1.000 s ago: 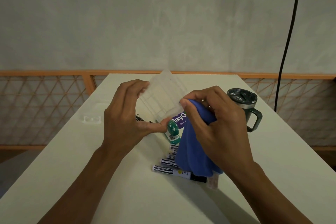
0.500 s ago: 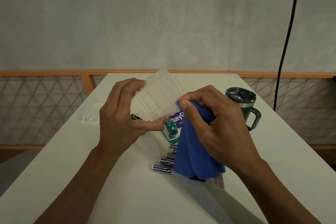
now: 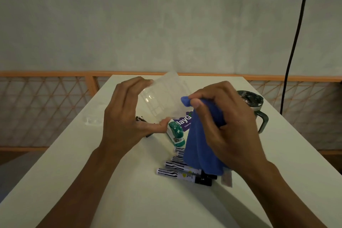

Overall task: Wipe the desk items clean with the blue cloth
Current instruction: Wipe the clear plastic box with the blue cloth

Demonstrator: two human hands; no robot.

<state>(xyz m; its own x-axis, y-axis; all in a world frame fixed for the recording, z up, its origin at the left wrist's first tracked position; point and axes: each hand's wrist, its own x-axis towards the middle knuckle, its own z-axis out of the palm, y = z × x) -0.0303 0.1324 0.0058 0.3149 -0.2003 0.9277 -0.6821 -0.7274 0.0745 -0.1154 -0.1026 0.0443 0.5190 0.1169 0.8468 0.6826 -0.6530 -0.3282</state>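
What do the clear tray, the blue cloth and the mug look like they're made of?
Clear tray: likely thin glossy plastic, see-through with moulded ridges and glints.
Blue cloth: soft matte fabric, perhaps microfibre; it drapes in folds.
Mug: dark lid and handle look plastic; the silvery band suggests steel.

Markers [image 3: 177, 171] half hidden — blue cloth [image 3: 201, 153] hangs over them

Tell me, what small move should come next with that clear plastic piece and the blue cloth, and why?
Probably sweep the blue cloth across the clear plastic tray. The left hand holds the tray up off the table, and the right hand pinches the cloth with its bunched tip at the tray's right edge, ready to wipe.
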